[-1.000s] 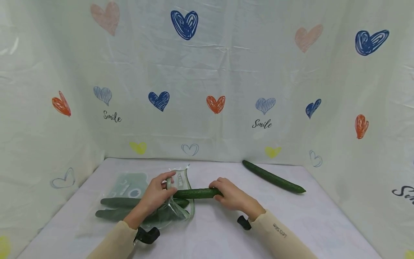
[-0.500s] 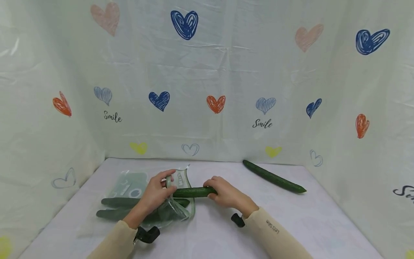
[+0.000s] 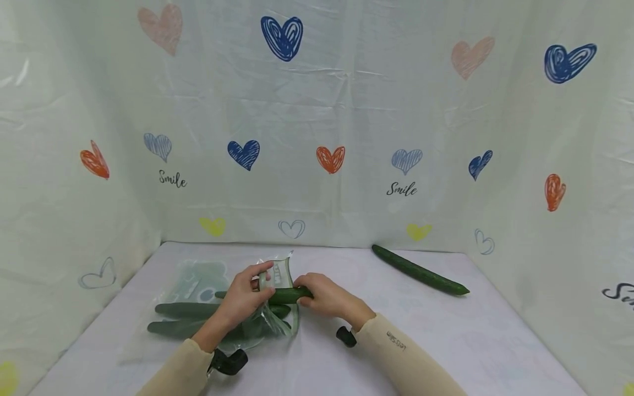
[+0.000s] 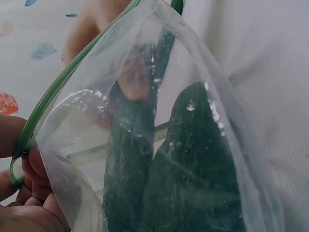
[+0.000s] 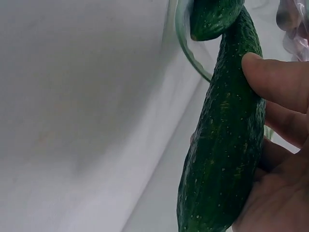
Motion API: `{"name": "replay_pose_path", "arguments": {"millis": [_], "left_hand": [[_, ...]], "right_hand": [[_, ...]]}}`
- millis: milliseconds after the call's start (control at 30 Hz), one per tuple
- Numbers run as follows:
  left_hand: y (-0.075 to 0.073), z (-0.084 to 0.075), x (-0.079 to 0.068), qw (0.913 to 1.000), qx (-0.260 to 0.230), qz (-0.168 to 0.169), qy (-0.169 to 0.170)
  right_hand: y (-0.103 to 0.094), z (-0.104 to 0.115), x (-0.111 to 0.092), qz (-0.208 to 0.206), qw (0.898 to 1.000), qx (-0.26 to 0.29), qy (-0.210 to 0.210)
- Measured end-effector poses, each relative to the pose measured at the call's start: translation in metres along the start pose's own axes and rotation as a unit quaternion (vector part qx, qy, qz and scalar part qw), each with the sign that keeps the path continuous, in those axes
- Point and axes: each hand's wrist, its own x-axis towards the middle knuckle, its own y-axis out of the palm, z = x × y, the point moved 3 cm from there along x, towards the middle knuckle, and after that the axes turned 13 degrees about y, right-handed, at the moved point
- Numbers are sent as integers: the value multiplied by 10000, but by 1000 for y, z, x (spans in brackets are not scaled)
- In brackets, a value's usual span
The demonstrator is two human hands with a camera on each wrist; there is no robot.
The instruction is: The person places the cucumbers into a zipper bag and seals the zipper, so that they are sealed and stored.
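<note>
A clear zip bag (image 3: 198, 275) with a green-edged mouth lies at the left of the table, its mouth facing right. Two cucumbers, an upper one (image 3: 182, 309) and a lower one (image 3: 173, 328), lie inside it. My left hand (image 3: 240, 300) pinches the bag's green edge (image 4: 53, 92) and holds the mouth apart. From the right, my right hand (image 3: 327, 297) grips a third cucumber (image 5: 219, 140) near its end, thumb along its side. Most of this cucumber is inside the bag, its far tip showing left of my left hand through the plastic.
Another cucumber (image 3: 420, 270) lies slanted at the back right of the white-covered table (image 3: 421, 330). Behind and at both sides hangs a pale curtain (image 3: 366, 121) printed with hearts. A black wrist camera (image 3: 229, 362) sits beneath my left wrist.
My right hand has moved left, sliding its cucumber deeper into the bag, so less of it shows outside. The left hand has stayed at the bag's mouth with only a slight shift.
</note>
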Motion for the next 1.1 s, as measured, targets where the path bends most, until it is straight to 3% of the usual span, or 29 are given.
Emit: {"name": "replay_pose_path", "arguments": {"millis": [533, 767, 1100], "left_hand": [[1, 3, 2, 9999, 66, -57, -83], [1, 0, 0, 10000, 2, -29, -18], [2, 0, 0, 10000, -62, -31, -38]], "right_hand": [[24, 9, 24, 79, 9989, 351, 289], [24, 5, 30, 307, 9990, 207, 266], [20, -9, 28, 523, 9968, 482, 359]]}}
